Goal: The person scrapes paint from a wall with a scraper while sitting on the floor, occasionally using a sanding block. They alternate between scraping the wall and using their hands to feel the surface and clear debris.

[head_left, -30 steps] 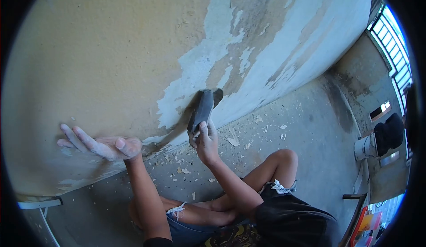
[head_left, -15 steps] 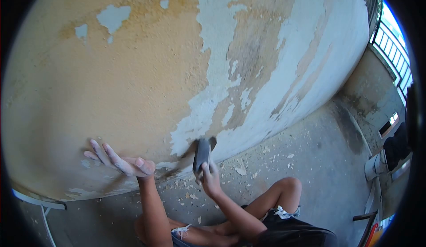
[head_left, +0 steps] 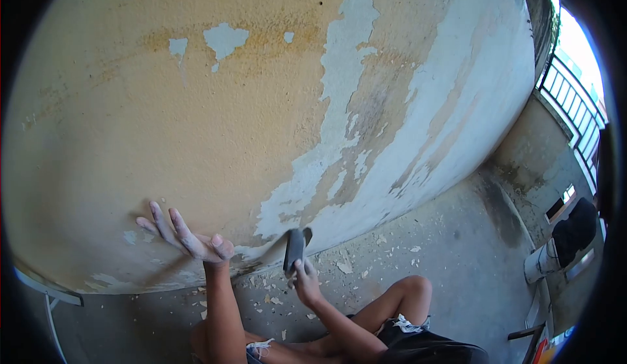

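Note:
The wall (head_left: 215,135) fills most of the view, its tan paint flaked off in patches to a pale layer beneath. My left hand (head_left: 189,238), dusted white, rests with fingers spread at the lower part of the wall and holds nothing. Right of it, my right hand (head_left: 304,281) is closed round a dark grey, block-shaped tool (head_left: 295,251), whose exact kind I cannot make out. The tool's upper end is at the wall's lower edge, near the border of the peeled area. A dark shape beside it may be its shadow.
Paint flakes (head_left: 344,267) litter the concrete floor (head_left: 450,259) along the wall's foot. My bent knee (head_left: 415,292) is close to the right arm. A white bucket (head_left: 542,263) with something black on it stands at right, below a railing (head_left: 578,96). A pale metal frame (head_left: 49,292) is at lower left.
The camera view has shifted, so the wall patches sit further right. My right hand and the tool appear slightly lower; the left hand stays at the wall with its fingers spread.

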A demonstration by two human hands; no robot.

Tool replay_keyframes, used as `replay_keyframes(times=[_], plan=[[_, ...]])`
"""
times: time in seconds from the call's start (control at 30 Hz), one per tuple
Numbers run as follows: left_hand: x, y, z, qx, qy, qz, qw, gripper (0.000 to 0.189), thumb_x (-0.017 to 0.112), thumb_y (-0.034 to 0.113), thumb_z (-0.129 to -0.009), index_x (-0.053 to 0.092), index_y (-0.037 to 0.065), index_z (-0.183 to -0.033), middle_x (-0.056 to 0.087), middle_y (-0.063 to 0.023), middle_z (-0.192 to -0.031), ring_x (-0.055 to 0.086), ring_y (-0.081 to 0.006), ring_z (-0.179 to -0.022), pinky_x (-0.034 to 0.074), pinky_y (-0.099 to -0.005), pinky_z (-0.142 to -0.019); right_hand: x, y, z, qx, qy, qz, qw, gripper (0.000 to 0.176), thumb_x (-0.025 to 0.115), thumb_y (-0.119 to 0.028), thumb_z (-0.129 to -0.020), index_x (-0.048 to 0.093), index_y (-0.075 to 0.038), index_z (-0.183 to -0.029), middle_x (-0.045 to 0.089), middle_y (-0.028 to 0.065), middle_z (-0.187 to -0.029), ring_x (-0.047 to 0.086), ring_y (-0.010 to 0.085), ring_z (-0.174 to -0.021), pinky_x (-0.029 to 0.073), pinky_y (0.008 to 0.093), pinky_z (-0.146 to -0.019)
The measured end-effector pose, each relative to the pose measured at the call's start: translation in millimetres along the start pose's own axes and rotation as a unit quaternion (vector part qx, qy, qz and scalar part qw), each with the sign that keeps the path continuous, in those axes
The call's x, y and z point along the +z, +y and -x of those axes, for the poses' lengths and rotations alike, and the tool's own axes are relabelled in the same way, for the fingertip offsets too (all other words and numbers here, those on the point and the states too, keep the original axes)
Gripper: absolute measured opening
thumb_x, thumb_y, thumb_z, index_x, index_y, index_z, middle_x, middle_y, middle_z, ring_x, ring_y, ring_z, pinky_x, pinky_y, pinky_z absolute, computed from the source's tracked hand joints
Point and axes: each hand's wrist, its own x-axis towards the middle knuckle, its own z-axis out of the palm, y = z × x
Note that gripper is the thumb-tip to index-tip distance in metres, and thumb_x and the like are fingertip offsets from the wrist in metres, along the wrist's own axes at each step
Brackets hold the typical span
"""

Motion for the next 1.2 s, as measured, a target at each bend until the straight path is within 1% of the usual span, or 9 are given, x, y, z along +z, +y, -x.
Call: replay_keyframes(times=[0.1, 0.27, 0.5, 0.57, 0.73, 0.8, 0.97, 1.03, 1.2], plan=[[2, -1, -3, -0.001, 0.007, -0.001, 1.000, 0.071, 0.032, 0.052, -0.096, 0.038, 0.002, -0.146, 0.033, -0.0276, -0.149, 0.021, -0.0443, -0.144, 0.003, -0.0669, -0.114, -4, 8, -3, -0.004, 0.005, -0.008, 1.000, 0.030, 0.047, -0.035, -0.103, 0.053, -0.005, -0.108, 0.053, 0.0023, -0.082, 0.050, 0.0091, -0.065, 0.042, 0.0246, -0.049], [1, 3, 0, -0.007, 0.001, -0.006, 1.000, 0.071, 0.032, 0.052, -0.096, 0.036, 0.002, -0.147, 0.029, -0.0260, -0.152, 0.017, -0.0451, -0.145, 0.004, -0.0660, -0.114, 13, -95, -25, -0.104, -0.019, -0.049, 0.993, 0.031, 0.046, -0.035, -0.104, 0.051, -0.005, -0.109, 0.054, 0.0037, -0.083, 0.049, 0.0091, -0.063, 0.042, 0.0248, -0.049], [-1, 4, 0, -0.012, -0.005, -0.009, 1.000, 0.071, 0.030, 0.052, -0.097, 0.036, 0.003, -0.147, 0.032, -0.0272, -0.150, 0.018, -0.0457, -0.145, 0.005, -0.0667, -0.114, -30, 8, 5, 0.030, -0.008, -0.017, 0.999, 0.031, 0.051, -0.039, -0.102, 0.053, -0.008, -0.109, 0.052, -0.0001, -0.082, 0.046, 0.0076, -0.064, 0.037, 0.0234, -0.050], [2, 2, -3, -0.012, 0.000, -0.011, 1.000, 0.070, 0.030, 0.052, -0.097, 0.037, 0.004, -0.147, 0.032, -0.0272, -0.150, 0.018, -0.0462, -0.144, 0.006, -0.0670, -0.114, -27, -11, 1, 0.030, -0.015, -0.028, 0.999, 0.031, 0.049, -0.041, -0.102, 0.051, -0.010, -0.107, 0.051, -0.0001, -0.082, 0.043, 0.0076, -0.060, 0.034, 0.0233, -0.050], [0, 7, -3, -0.019, -0.012, -0.012, 1.000, 0.070, 0.030, 0.052, -0.097, 0.037, 0.004, -0.147, 0.032, -0.0274, -0.150, 0.016, -0.0475, -0.144, 0.007, -0.0678, -0.113, -5, -127, -37, -0.136, -0.002, -0.047, 0.990, 0.031, 0.048, -0.038, -0.103, 0.052, -0.007, -0.103, 0.053, 0.0011, -0.080, 0.044, 0.0064, -0.057, 0.034, 0.0229, -0.048], [-1, 10, -8, 0.010, -0.002, -0.019, 1.000, 0.066, 0.029, 0.045, -0.099, 0.037, -0.003, -0.144, 0.035, -0.0293, -0.147, 0.026, -0.0446, -0.142, 0.008, -0.0654, -0.115, -12, -114, -31, -0.103, -0.025, -0.056, 0.993, 0.032, 0.048, -0.039, -0.103, 0.054, -0.008, -0.105, 0.053, 0.0005, -0.080, 0.043, 0.0058, -0.058, 0.035, 0.0227, -0.049], [-2, 6, -1, -0.022, -0.016, -0.015, 1.000, 0.071, 0.030, 0.050, -0.096, 0.037, 0.000, -0.146, 0.032, -0.0286, -0.150, 0.016, -0.0481, -0.144, 0.007, -0.0671, -0.113, -25, -35, -3, -0.012, 0.010, -0.019, 1.000, 0.033, 0.051, -0.041, -0.101, 0.055, -0.008, -0.105, 0.052, -0.0001, -0.078, 0.044, 0.0058, -0.058, 0.035, 0.0221, -0.048], [-3, 6, -1, -0.018, -0.023, -0.017, 0.999, 0.071, 0.030, 0.050, -0.097, 0.037, 0.000, -0.146, 0.033, -0.0287, -0.149, 0.017, -0.0478, -0.144, 0.007, -0.0671, -0.114, -22, -56, 2, -0.001, 0.011, -0.031, 0.999, 0.030, 0.052, -0.039, -0.101, 0.051, -0.008, -0.104, 0.050, 0.0008, -0.082, 0.045, 0.0076, -0.059, 0.033, 0.0211, -0.047], [0, 5, -1, -0.006, -0.010, -0.013, 1.000, 0.070, 0.030, 0.051, -0.097, 0.038, 0.001, -0.146, 0.034, -0.0288, -0.149, 0.019, -0.0469, -0.144, 0.006, -0.0673, -0.114, -4, -157, -24, -0.130, -0.016, -0.004, 0.991, 0.031, 0.047, -0.039, -0.103, 0.050, -0.009, -0.102, 0.052, 0.0019, -0.077, 0.045, 0.0074, -0.058, 0.032, 0.0211, -0.046]])
